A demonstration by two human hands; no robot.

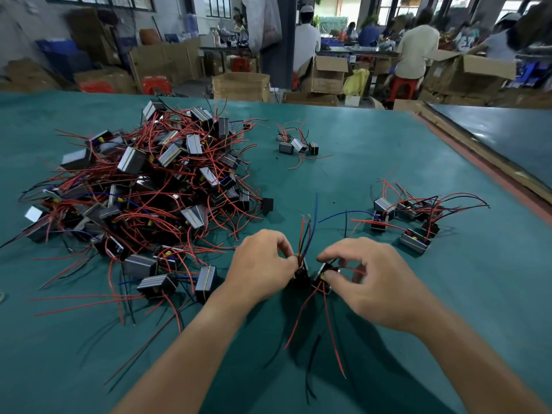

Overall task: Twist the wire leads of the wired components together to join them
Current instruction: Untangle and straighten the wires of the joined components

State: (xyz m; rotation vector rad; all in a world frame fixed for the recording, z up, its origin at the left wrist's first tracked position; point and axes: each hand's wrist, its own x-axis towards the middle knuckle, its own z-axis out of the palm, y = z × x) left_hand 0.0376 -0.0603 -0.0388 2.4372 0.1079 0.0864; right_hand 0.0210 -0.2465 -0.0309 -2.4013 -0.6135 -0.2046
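Components, wired, two in hand: left component (299, 271) and right component (323, 277), small dark blocks side by side just above the green mat (388, 150), near your edge of the table; whether they touch each other cannot be told. Wire leads (306, 234): red, black and blue, thin and insulated, standing up in a loose sheaf from between the blocks; more red and black leads trail down toward you. Left hand (263, 264): thumb and forefinger pinching the sheaf low down, just above the left component. Right hand (379, 282): thumb and forefinger curled onto the right component, remaining fingers loosely bent and holding nothing. Handling, by judgement: blocks light but dense enough to swing on their leads; leads soft, springy, likely to fan apart once released; bared tips fine and easily frayed or snapped if over-wound. Take hold of the leads close to the tips for the twist, and steady each block by its body, not by its wire. Stock: large tangled pile (143, 186) to your left; small group (298, 144) beyond; another group (412, 216) to your right, well apart from your hands.
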